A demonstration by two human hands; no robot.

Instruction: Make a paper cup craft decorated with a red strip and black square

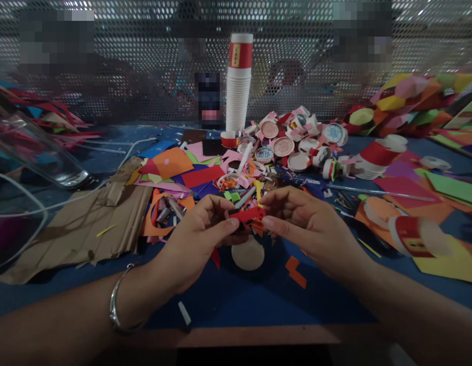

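Observation:
My left hand (205,223) pinches one end of a small red paper piece (248,215) with dark parts at its left side. My right hand (296,218) has its thumb and fingers closed at the piece's right end. Both hands hold it above the blue table, in front of my body. Under it lies a pale round disc (248,254). An orange paper scrap (295,272) lies to the right of the disc. What the curled fingers cover behind the red piece is hidden.
Flattened cardboard (79,223) lies at left, near a tilted clear glass (41,152). A tall stack of paper cups (238,96) stands at the back beside heaped cut cup pieces (285,145). A red-banded cup (414,236) lies at right. Coloured paper scraps surround my hands.

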